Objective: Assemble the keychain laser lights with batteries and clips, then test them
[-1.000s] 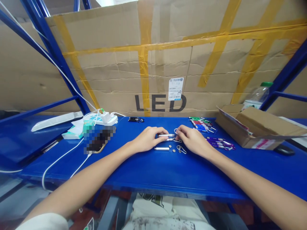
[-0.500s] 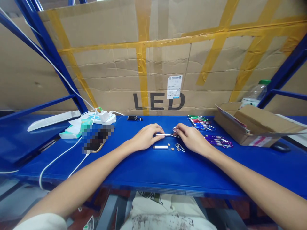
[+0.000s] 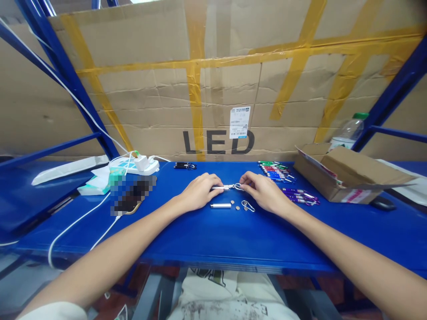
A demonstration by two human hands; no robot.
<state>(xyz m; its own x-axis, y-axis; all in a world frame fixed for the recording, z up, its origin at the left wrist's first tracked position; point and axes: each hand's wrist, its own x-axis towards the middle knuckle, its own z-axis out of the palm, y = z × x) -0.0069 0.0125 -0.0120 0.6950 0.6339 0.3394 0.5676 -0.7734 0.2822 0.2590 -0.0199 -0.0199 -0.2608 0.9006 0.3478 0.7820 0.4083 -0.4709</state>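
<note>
A slim silver tube (image 3: pixel 228 187), which looks like a keychain flashlight, lies level between my hands. The thumb and fingers of my left hand (image 3: pixel 202 191) pinch its left end. At its right end is a silver carabiner clip (image 3: pixel 237 186), closed between the thumb and fingertips of my right hand (image 3: pixel 262 189). Just in front of them, on the blue table (image 3: pixel 213 240), rests another silver tube (image 3: pixel 220 206). Small round discs like button cells (image 3: pixel 232 202) lie to its right, beside a loose carabiner clip (image 3: pixel 249 207).
Rows of coloured keychain flashlights (image 3: pixel 275 171) and a purple group (image 3: pixel 300 196) lie right. Black ones (image 3: pixel 184 166) sit at the back. An open cardboard box (image 3: pixel 348 175) stands far right. Left are a phone (image 3: pixel 133 195), a power strip (image 3: pixel 148 167) and white cables.
The right hand's fingers have shifted on the carabiner clip, and more of the clip shows now beside the tube. The left hand keeps its pinch. The whole view has moved slightly.
</note>
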